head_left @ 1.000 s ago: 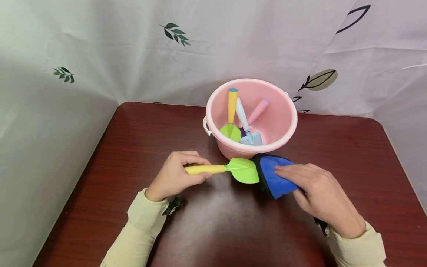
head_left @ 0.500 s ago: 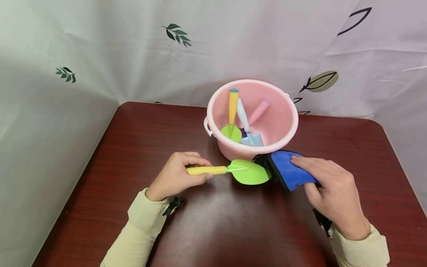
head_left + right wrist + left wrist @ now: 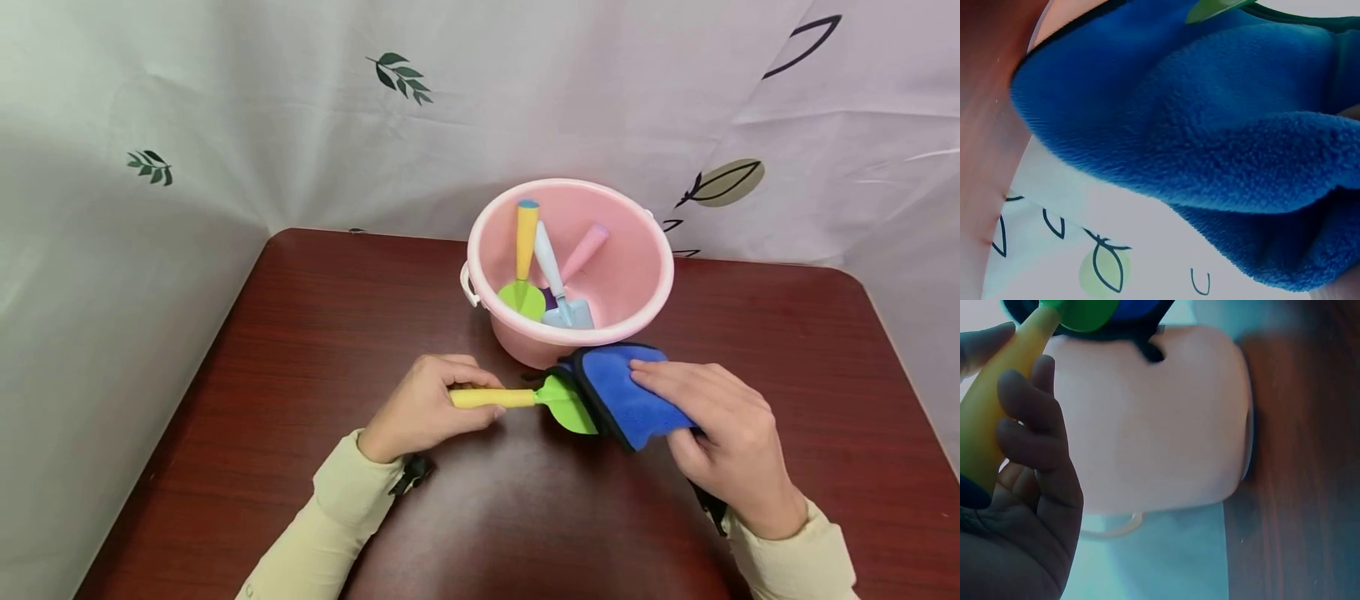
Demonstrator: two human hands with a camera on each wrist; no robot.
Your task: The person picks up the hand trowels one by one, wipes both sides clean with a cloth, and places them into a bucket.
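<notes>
My left hand grips the yellow handle of a toy trowel with a green blade, held just above the dark red table. My right hand holds a folded blue cloth wrapped over the blade's tip, fingers pressed on top. The left wrist view shows the yellow handle between my fingers, with the green blade at the top. Blue cloth fills the right wrist view.
A pink bucket stands right behind the hands. It holds a yellow-handled green scoop, a light blue shovel and a pink-handled tool. A leaf-print curtain hangs around the table.
The trowel and my left hand shifted right and toward me. My right hand brought the blue cloth back left, over the green blade, after having slid off to the right.
</notes>
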